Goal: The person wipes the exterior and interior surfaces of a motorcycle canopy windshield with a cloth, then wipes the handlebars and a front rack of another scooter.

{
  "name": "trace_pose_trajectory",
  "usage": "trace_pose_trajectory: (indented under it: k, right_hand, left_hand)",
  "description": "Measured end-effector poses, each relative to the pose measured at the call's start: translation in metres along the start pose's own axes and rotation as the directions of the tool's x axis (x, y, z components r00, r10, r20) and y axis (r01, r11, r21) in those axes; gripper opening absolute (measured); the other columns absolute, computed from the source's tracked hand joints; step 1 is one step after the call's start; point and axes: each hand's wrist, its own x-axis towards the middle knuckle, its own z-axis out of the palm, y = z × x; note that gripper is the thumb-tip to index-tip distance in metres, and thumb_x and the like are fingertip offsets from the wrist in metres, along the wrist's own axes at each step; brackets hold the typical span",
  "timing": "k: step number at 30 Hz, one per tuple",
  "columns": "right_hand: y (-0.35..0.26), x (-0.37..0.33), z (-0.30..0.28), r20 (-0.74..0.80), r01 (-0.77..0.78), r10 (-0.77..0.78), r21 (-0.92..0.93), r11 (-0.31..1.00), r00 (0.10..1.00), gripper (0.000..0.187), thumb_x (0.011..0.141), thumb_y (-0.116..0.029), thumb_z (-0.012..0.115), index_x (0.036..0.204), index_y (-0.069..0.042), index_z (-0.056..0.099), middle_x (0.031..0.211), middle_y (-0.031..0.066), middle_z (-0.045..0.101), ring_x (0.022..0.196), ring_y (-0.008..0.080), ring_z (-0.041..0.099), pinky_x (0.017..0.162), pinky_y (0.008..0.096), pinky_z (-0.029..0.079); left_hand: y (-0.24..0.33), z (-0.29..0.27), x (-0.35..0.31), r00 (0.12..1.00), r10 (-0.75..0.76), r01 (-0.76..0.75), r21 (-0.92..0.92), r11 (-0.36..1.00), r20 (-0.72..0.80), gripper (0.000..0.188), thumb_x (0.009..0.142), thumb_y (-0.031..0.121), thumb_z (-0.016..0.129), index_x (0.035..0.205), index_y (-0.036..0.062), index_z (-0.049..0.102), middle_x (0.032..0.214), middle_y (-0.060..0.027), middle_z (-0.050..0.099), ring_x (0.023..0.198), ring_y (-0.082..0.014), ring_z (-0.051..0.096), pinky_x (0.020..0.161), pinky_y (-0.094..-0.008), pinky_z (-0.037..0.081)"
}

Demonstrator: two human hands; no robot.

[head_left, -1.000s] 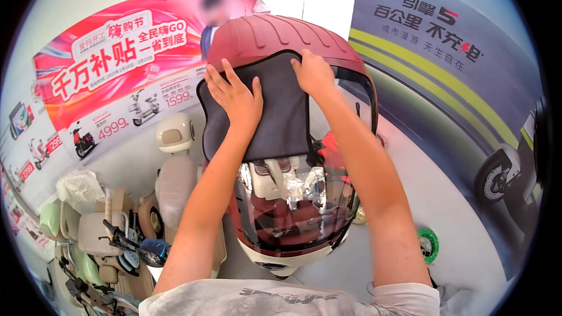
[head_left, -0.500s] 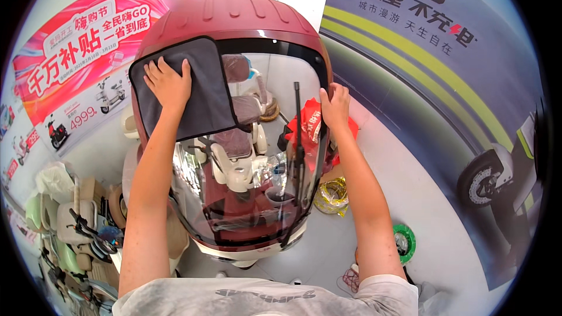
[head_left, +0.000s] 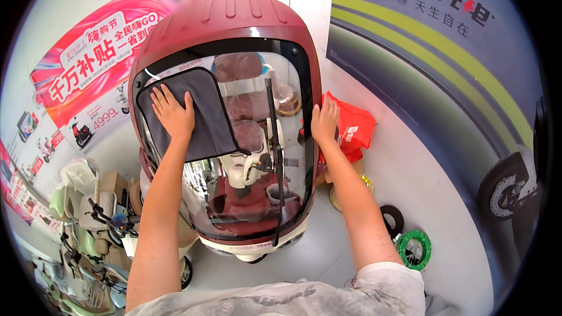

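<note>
In front of me stands a small enclosed vehicle with a dark red roof [head_left: 234,14] and a wide windshield [head_left: 249,193]. A dark grey cloth [head_left: 208,105] with black edging lies against the upper left of the glass. My left hand [head_left: 174,116] presses flat on it, fingers spread, without gripping. My right hand [head_left: 325,122] rests with fingers stretched out along the vehicle's right edge, holding nothing. Between the hands, a black wiper [head_left: 275,140] runs down the glass. Through the windshield show plastic-covered seats and a handlebar.
A red bag [head_left: 356,126] sits just beyond my right hand. Below it are a yellow tape roll [head_left: 367,182], a black ring [head_left: 393,220] and a green-wrapped ring [head_left: 417,250]. Parked scooters [head_left: 96,216] crowd the left, and posters line the walls.
The cloth and my left hand have slid down the windshield, baring a strip of black border and glass above. My right hand remains at the right edge. The view has shifted slightly.
</note>
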Motion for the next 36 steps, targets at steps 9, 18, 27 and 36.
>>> trace_pose_trajectory:
  k: [9, 18, 27, 36]
  right_hand:
    - [-0.027, 0.057, 0.002, 0.237, -0.318, 0.232, 0.451, 0.834, 0.943, 0.072, 0.105, -0.051, 0.044, 0.143, 0.010, 0.042, 0.136, 0.0320, 0.057, 0.125, 0.0473, 0.055, 0.107, 0.0471, 0.042]
    - [-0.042, 0.030, 0.015, 0.102, -0.223, 0.198, 0.447, 0.866, 0.975, 0.063, 0.106, -0.046, 0.046, 0.136, 0.009, 0.046, 0.129, 0.0345, 0.058, 0.121, 0.0492, 0.054, 0.102, 0.0499, 0.042]
    - [-0.044, 0.026, 0.010, 0.095, -0.193, 0.168, 0.502, 0.843, 0.981, 0.060, 0.103, -0.040, 0.053, 0.137, 0.009, 0.045, 0.124, 0.0313, 0.060, 0.112, 0.0479, 0.058, 0.095, 0.0515, 0.045]
    - [-0.046, 0.035, 0.011, 0.165, -0.212, 0.144, 0.537, 0.817, 0.976, 0.065, 0.104, -0.042, 0.051, 0.140, 0.011, 0.041, 0.134, 0.0333, 0.054, 0.122, 0.0485, 0.053, 0.104, 0.0504, 0.041]
  left_hand:
    - [-0.006, -0.007, -0.024, 0.999, -0.029, 0.028, 0.032, 0.999, 0.037, 0.080, 0.100, 0.052, 0.051, 0.158, 0.0017, 0.032, 0.163, -0.0262, 0.028, 0.152, -0.0450, 0.023, 0.122, -0.0562, 0.018]
    - [-0.002, 0.012, 0.006, 0.973, -0.229, 0.225, 0.121, 0.967, 0.020, 0.081, 0.101, 0.056, 0.048, 0.160, 0.0039, 0.028, 0.164, -0.0266, 0.027, 0.152, -0.0445, 0.022, 0.122, -0.0574, 0.018]
    - [0.192, 0.041, 0.121, 0.982, 0.178, -0.182, 0.064, 0.981, 0.061, 0.081, 0.095, 0.061, 0.053, 0.146, -0.0017, 0.048, 0.153, -0.0242, 0.046, 0.145, -0.0377, 0.039, 0.119, -0.0533, 0.025]
    - [0.313, 0.076, 0.087, 0.812, 0.578, -0.579, -0.014, 0.815, 0.082, 0.076, 0.090, 0.058, 0.059, 0.140, 0.0005, 0.057, 0.149, -0.0206, 0.052, 0.143, -0.0367, 0.042, 0.119, -0.0521, 0.028]
